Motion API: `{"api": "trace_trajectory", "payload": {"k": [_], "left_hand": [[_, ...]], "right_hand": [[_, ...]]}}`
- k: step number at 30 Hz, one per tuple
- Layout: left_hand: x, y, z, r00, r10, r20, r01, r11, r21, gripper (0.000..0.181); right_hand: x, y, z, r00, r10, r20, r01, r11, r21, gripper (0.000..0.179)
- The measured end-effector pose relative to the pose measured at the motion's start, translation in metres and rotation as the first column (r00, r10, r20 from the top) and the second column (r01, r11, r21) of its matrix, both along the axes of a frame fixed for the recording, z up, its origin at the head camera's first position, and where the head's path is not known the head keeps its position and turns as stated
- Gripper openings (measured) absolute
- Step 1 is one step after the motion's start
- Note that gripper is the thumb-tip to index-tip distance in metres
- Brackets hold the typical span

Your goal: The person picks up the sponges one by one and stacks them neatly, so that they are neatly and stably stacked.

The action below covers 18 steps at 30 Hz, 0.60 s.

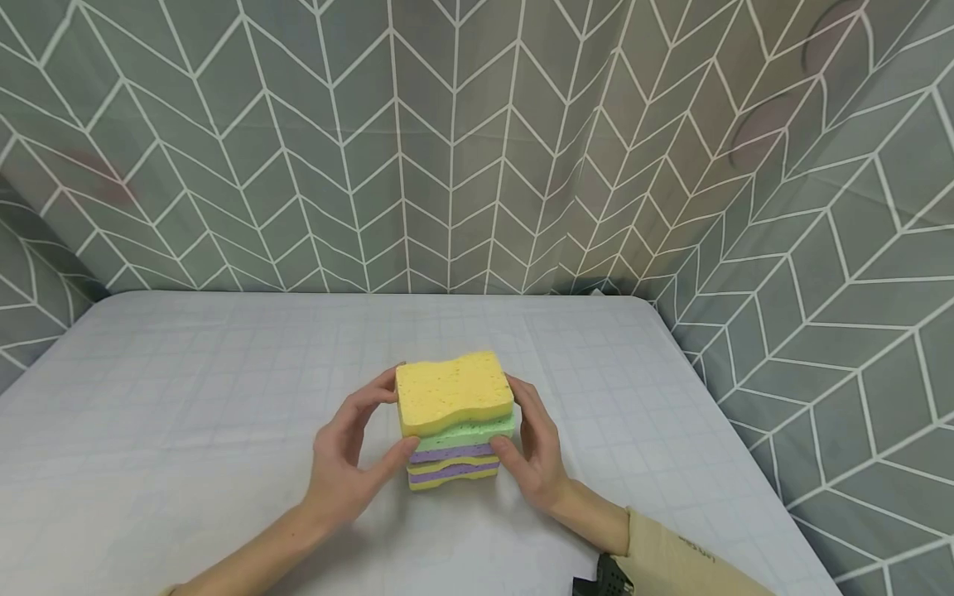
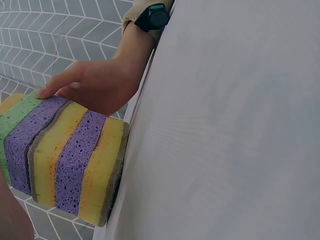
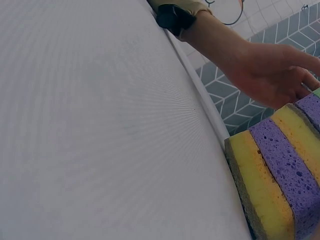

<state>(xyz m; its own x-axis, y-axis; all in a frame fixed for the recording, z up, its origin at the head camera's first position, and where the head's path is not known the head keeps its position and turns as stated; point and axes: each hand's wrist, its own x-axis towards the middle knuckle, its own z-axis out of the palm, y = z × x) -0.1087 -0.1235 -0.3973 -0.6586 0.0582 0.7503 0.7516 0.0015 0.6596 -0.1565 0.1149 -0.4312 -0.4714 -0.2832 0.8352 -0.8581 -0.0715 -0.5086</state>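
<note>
A stack of several sponges stands on the white-covered table, with a yellow sponge (image 1: 455,389) on top and a green sponge (image 1: 468,432) under it. Below these come purple and yellow layers, among them a purple sponge (image 1: 450,454). Grey scouring sides show between layers in the left wrist view, where the bottom yellow sponge (image 2: 102,172) meets the tabletop. My left hand (image 1: 344,455) holds the stack's left side, thumb at the front near the green and purple layers. From the right, my right hand (image 1: 538,451) grips it likewise. Fingers behind the stack are partly hidden.
The table (image 1: 224,372) has a pale cloth with a faint grid. Grey curtains (image 1: 447,149) with white chevron lines hang behind it and along the right side. A black device (image 1: 607,578) sits at my right wrist, by the beige sleeve (image 1: 681,559).
</note>
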Motion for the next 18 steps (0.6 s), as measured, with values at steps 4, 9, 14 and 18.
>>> {"api": "trace_trajectory", "payload": {"k": [4, 9, 14, 18], "left_hand": [[0.0022, 0.0003, -0.0004, 1.000, 0.000, 0.011, 0.001, 0.999, -0.036, 0.051], [0.0031, 0.0001, -0.0014, 1.000, -0.014, 0.004, 0.014, 0.999, -0.050, 0.051], [0.0019, -0.0002, -0.0020, 1.000, -0.028, -0.007, 0.027, 0.998, -0.054, 0.051], [-0.0002, -0.0016, -0.0027, 0.998, -0.052, -0.028, 0.052, 0.998, -0.024, 0.046]], "right_hand": [[0.0009, 0.0009, -0.0013, 1.000, 0.002, 0.010, -0.002, 1.000, -0.001, 0.058], [0.0011, 0.0022, -0.0020, 1.000, 0.009, 0.009, -0.009, 1.000, 0.004, 0.058], [0.0011, 0.0034, -0.0016, 1.000, 0.014, 0.022, -0.015, 1.000, 0.015, 0.058], [0.0041, 0.0049, 0.0001, 0.997, 0.002, 0.073, -0.003, 1.000, 0.017, 0.056]]}}
